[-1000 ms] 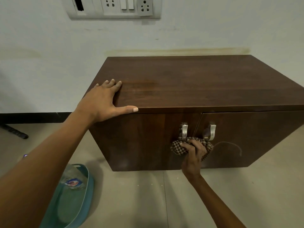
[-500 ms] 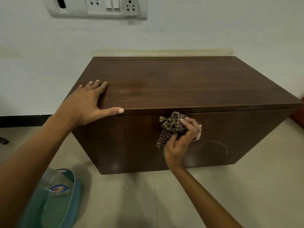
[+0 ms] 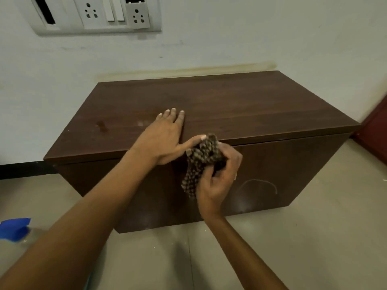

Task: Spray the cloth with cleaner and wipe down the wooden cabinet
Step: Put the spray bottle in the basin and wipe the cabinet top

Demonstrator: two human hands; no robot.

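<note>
The left hand (image 3: 165, 137) lies flat and spread on the top of the wooden cabinet (image 3: 240, 105), palm down, fingers pointing to the far wall and the thumb stretched right along the near edge. Half a second ago it sat by the cabinet's left corner; now it rests close to the middle of the near edge, with its thumb tip touching the cloth (image 3: 201, 162).

The right hand (image 3: 217, 176) is closed around the checked cloth, bunched in its fingers, with a loose end hanging down on the left side. It holds the cloth against the upper part of the cabinet front, right at the top edge, a little higher than in the earlier frames, where it was lower near the metal handles. Those handles are now hidden behind the hand and cloth.

A faint curved mark (image 3: 259, 185) shows on the front to the right of the hand. On the floor (image 3: 314, 237) at the near left stands a spray bottle (image 3: 14, 229) with a blue head, partly cut off by the frame. A switch panel (image 3: 94, 14) sits on the far wall.
</note>
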